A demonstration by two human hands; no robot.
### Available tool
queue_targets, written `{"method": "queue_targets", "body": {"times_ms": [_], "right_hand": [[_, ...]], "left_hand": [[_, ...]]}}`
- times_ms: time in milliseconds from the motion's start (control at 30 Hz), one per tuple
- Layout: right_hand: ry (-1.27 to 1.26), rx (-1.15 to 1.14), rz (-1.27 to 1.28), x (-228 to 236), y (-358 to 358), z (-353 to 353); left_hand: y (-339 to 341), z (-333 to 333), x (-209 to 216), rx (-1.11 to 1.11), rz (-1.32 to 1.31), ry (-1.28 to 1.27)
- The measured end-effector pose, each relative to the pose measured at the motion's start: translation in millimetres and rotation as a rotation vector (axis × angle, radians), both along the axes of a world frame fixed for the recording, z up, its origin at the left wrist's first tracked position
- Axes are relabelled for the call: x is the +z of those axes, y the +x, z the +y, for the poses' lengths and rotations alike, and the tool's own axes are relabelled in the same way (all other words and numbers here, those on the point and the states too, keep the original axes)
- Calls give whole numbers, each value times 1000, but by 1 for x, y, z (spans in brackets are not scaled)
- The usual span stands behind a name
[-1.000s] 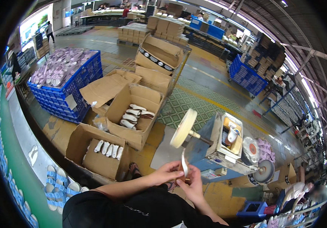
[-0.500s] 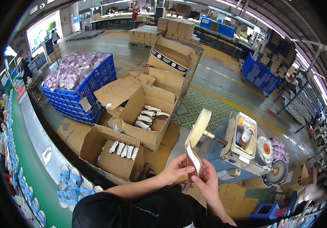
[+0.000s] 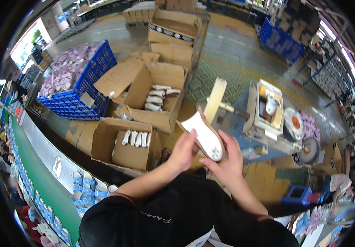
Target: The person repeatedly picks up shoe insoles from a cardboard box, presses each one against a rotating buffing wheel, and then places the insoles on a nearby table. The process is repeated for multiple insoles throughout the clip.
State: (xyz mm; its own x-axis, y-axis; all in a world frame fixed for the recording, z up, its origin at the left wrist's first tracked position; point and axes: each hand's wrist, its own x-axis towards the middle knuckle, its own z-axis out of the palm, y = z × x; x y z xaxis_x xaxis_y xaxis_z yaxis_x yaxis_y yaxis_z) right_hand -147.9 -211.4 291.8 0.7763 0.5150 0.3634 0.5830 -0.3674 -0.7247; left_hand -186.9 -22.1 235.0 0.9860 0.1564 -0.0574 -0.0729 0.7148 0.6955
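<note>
Between my two hands is a shoe sole point(image 3: 203, 138), white on its broad face with a brown edge. My left hand point(image 3: 184, 151) grips its left side, the thumb lying on the white face. My right hand point(image 3: 229, 161) closes round its rounded lower end, fingers along the right edge and thumb underneath. Just beyond the sole stands a cream-coloured wheel point(image 3: 216, 95) on a shaft from a blue-grey machine point(image 3: 237, 117); the sole's far tip appears close to it, but contact cannot be told. A white tray point(image 3: 280, 117) on the machine holds another shoe piece.
Two open cardboard boxes point(image 3: 99, 142) with white-brown pieces stand ahead left. Behind them a blue crate point(image 3: 78, 105) is heaped with lilac sandals. Blue sandals point(image 3: 84, 187) line the green conveyor point(image 3: 45, 164) at left. Round wheels point(image 3: 308, 153) sit on the machine's right.
The sole has turned from edge-on to showing its broad white face. My hands have spread apart around it and moved up in view. The whole view has tilted downward.
</note>
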Motion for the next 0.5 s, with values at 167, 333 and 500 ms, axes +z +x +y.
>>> {"method": "queue_targets", "body": {"times_ms": [167,333,500], "right_hand": [[390,284,221,-1,-18,4],[480,71,275,-14,-21,-5],[489,-30,352,-24,-22,-10]], "left_hand": [[9,20,14,-225,-48,-514],[5,31,22,-406,-107,-705],[7,29,19,-483,-183,-851]]}}
